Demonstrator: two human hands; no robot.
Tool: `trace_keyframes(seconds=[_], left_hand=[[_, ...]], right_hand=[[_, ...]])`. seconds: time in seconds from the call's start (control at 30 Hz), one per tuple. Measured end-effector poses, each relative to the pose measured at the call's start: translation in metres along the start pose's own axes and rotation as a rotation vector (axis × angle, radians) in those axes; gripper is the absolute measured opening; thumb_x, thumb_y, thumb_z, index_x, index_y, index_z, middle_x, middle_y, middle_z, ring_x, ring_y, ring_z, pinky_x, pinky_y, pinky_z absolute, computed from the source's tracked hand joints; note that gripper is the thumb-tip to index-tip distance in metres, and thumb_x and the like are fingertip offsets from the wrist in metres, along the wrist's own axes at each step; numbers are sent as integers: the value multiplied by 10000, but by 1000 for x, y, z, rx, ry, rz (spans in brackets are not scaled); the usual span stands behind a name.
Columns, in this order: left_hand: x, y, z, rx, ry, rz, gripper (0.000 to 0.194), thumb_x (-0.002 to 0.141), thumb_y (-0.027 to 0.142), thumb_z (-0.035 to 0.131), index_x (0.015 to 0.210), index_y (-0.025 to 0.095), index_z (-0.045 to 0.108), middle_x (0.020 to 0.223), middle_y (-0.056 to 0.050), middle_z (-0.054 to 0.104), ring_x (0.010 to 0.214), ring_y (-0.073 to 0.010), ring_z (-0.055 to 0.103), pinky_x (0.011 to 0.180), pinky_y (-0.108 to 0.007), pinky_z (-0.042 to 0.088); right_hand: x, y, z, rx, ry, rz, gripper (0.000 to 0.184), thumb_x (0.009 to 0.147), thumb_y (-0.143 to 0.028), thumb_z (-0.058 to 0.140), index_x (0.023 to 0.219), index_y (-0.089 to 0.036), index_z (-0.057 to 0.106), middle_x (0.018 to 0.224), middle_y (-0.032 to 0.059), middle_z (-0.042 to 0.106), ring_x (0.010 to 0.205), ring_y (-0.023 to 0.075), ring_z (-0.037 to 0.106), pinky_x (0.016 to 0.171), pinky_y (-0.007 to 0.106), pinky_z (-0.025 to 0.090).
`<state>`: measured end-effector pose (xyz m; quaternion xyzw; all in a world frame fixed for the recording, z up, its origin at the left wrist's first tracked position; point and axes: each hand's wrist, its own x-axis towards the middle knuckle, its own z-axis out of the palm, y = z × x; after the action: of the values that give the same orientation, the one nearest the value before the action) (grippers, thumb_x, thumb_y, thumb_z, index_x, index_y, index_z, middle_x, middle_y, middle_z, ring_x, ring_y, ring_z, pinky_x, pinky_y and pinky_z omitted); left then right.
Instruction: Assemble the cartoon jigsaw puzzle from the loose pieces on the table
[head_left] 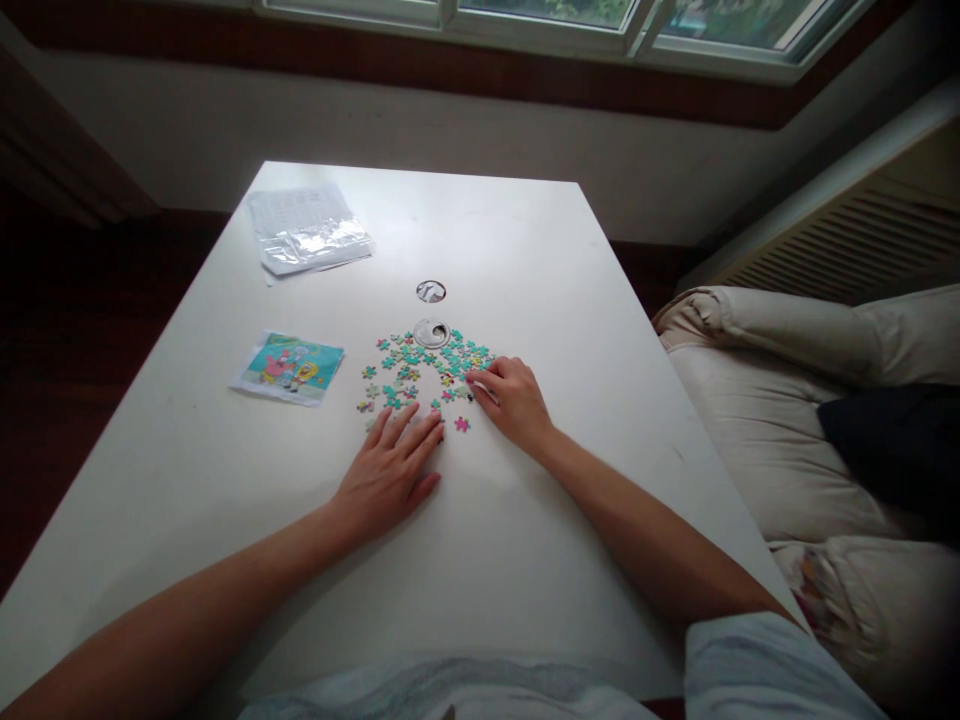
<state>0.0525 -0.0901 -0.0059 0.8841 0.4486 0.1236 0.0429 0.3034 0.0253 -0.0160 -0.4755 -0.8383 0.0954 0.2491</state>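
Note:
Many small jigsaw puzzle pieces (391, 392), mostly teal with some pink and yellow, lie loose in a rough ring on the white table. My left hand (390, 470) rests palm down at the near left side of them, fingers stretched out and fingertips on the nearest pieces. At the right edge of the pieces is my right hand (514, 400), thumb and forefinger drawn together at a puzzle piece that they mostly cover. A pink puzzle piece (462, 425) lies between the two hands.
A picture card (292, 370) with cartoon figures lies left of the pieces. Beyond are a round metal cap (432, 333), a round hole (430, 291) in the white table (480, 230), and a clear plastic bag (311, 235) with paper. A padded seat (795, 440) stands at right.

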Motion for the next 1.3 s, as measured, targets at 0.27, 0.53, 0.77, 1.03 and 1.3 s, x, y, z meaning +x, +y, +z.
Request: trace_keyframes(seconds=[0.27,0.53,0.77,1.03,1.3], left_hand=[[0,0,-1,8,-10,-48,595,1023,447,508,1553,179,457,1643,-79,411,1553,-356,271,1276,-590,215],[0,-1,-9,-72,179,43,230,977,224,575,1174,203,691,1229,-68,723,1211,-285,578,1066,-478,459],[3,-1,-12,-92,142,52,134,986,211,563,1024,199,691,1040,-57,726,1049,-248,583,948,-432,475],[2,-3,-11,-108,127,91,140,985,211,558,1048,198,682,1054,-67,718,1039,-250,577,937,-433,462],[-1,-1,-10,-201,16,328,145,1007,238,532,1059,189,659,1004,-57,701,910,-203,581,863,-379,454]], right_hand=[[-4,-7,-4,19,-11,16,88,937,-242,684,985,-246,758,957,62,629,971,246,544,894,387,425],[-5,-11,-4,-9,-40,3,185,912,-125,644,966,-259,759,968,64,627,981,252,537,880,388,421],[-7,-15,-8,-22,-41,-2,66,947,-265,675,985,-248,725,989,74,630,988,263,532,887,399,420],[-7,-17,-13,-93,-119,-55,64,983,-270,637,1002,-235,687,1028,78,664,1025,269,534,888,406,400],[-8,-18,-17,-103,-161,-43,56,967,-253,653,1007,-234,688,1047,74,661,1035,266,535,904,397,408]])
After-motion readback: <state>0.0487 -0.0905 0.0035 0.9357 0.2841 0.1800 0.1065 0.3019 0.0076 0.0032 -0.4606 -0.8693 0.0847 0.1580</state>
